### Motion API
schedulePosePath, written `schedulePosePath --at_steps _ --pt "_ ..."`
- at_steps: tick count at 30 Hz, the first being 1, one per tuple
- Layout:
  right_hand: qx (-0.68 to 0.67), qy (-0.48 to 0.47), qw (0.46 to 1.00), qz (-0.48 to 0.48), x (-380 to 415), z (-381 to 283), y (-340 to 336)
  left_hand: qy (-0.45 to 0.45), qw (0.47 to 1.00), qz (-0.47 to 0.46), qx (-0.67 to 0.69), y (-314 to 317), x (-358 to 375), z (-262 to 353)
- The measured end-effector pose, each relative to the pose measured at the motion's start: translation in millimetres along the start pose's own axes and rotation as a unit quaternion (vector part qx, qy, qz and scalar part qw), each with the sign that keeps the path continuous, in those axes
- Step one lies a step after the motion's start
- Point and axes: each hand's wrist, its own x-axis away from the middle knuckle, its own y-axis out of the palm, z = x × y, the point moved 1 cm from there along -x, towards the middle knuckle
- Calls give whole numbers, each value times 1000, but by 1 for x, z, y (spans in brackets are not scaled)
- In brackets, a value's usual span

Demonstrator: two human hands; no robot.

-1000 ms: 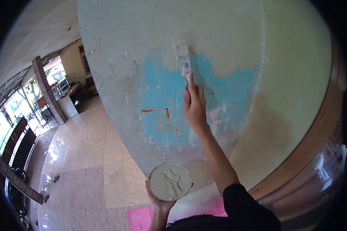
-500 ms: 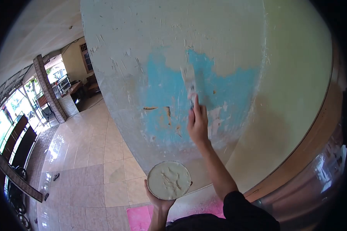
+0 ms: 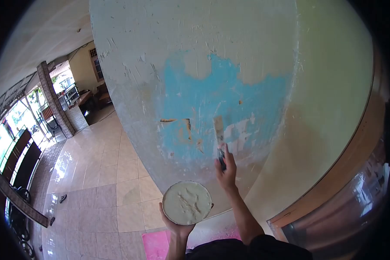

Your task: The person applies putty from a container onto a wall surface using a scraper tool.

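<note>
Lowered the scraper [image 3: 219, 128], probably light, to mid-frame, gripping its handle [image 3: 222, 161] with the right hand [image 3: 228, 171]; cradling a dish [image 3: 164, 208] of soft-looking paste [image 3: 184, 203] from beneath with the left hand [image 3: 176, 226].

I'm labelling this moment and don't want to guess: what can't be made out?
Head view:
Round container: underside hidden by its top and the left hand.
Left hand: grip underneath hidden by the container.
Scraper blade: blurred, so whether its edge touches the wall is unclear.
Scraper handle: lower end covered by the right hand.
Pink sheet: cut off by the bottom edge, partly covered by black clothing.
</note>
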Motion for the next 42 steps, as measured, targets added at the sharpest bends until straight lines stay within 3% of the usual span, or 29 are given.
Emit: schedulePosePath --at_steps 5,7,9,11,13,15,19,24,29,35,38,42 --pt "-132 97 986 3 -5 -65 -57 -21 996 2 90 8 -4 -2" --pt "-184 195 957 -108 -10 -76 -78 -26 995 -19 97 17 -6 -4" --pt "-192 198 955 -109 -20 -98 -92 -24 996 -7 80 25 -10 -5" --pt "-193 307 917 -165 -24 -111 -111 -31 994 -14 108 29 -11 -6" --pt "-187 317 916 -156 -23 -115 -121 -22 998 -22 61 31 -14 -7" --pt "-184 397 874 -210 -27 -125 -130 -23 997 -10 70 32 -15 -7" --pt "-150 411 868 -235 -28 -138 -135 -43 995 -13 86 29 -16 -7" --pt "-109 393 860 -307 -31 -134 -148 -44 995 46 71 20 -15 -6" --pt "-78 381 817 -426 -47 -125 -154 -73 994 -4 79 20 -16 -6" --pt "-93 399 781 -472 -58 -116 -142 -109 987 -38 114 14 -14 -6" --pt "-42 335 800 -496 -60 -119 -127 -115 990 -14 78 15 -12 -8" --pt "-47 342 793 -503 -55 -112 -117 -114 990 13 80 12 -13 -8"
